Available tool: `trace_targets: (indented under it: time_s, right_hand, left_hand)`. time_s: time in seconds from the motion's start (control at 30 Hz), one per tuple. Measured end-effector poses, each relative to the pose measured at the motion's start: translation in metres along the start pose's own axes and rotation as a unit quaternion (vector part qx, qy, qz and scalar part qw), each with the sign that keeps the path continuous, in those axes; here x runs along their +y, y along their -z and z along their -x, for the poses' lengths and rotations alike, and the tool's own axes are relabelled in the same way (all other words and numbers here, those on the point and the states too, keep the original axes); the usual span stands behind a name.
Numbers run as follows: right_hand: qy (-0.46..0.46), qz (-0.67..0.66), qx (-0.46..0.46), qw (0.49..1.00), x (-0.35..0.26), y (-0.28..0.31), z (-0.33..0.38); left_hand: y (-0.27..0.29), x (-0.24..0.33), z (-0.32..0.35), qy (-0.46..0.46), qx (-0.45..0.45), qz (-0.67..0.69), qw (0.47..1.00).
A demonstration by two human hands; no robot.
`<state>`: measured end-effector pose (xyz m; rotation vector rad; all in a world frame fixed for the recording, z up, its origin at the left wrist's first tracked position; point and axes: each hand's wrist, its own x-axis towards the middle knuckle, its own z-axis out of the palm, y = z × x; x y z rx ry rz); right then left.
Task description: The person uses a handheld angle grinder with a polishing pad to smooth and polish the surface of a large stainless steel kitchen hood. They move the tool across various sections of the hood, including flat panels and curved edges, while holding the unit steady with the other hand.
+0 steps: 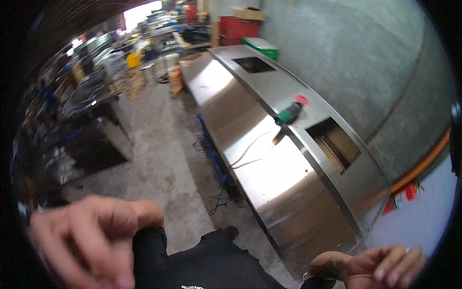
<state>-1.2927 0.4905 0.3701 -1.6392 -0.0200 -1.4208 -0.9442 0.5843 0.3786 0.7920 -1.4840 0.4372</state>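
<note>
My left hand [91, 236] is raised at the lower left, smeared by motion, its fingers loosely bent and apart with nothing seen in them. At the lower right, my right hand [385, 267] is half curled beside the near end of a long stainless steel unit [284, 216]; I see nothing in it, and a ring shows on one finger. Neither hand touches the steel. A green and dark angle grinder [289, 113] with a red disc [301, 99] lies on top of the unit, near a rectangular cutout [334, 144]. Its cord [248, 149] trails over the sloping side.
A second cutout [253, 64] is farther along the unit. Red bins [236, 28] and a green-and-white box [262, 48] stand beyond it, by a concrete wall [346, 62]. Leads [219, 204] lie on the floor. A dark cabinet [91, 149] and clutter line the left.
</note>
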Motion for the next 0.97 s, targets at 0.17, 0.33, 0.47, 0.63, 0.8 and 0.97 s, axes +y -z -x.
trace_targets:
  time_s: [0.17,0.33,0.47,0.63,0.8,0.97]
  right_hand:
    - [0.098,-0.069,-0.146,0.982,-0.013,-0.024,0.012]
    - [0.129,-0.191,-0.255,0.939,-0.034,-0.052,0.027]
    - [0.123,-0.298,-0.351,0.879,-0.053,-0.094,0.052]
    - [0.128,-0.419,-0.529,0.726,-0.059,-0.187,0.113]
    - [0.249,-0.461,-0.686,0.504,-0.059,-0.322,0.177]
    - [-0.031,-0.568,-0.517,0.639,-0.208,-0.472,0.390]
  left_hand:
    - [0.030,0.144,0.051,0.087,0.061,-0.132,0.986]
    - [0.044,0.298,0.096,0.210,0.130,-0.261,0.933]
    - [0.042,0.426,0.122,0.283,0.199,-0.361,0.866]
    - [0.040,0.564,0.173,0.301,0.276,-0.495,0.767]
    - [0.077,0.691,0.260,0.207,0.271,-0.644,0.685]
    - [0.124,0.793,0.310,0.190,0.377,-0.735,0.531]
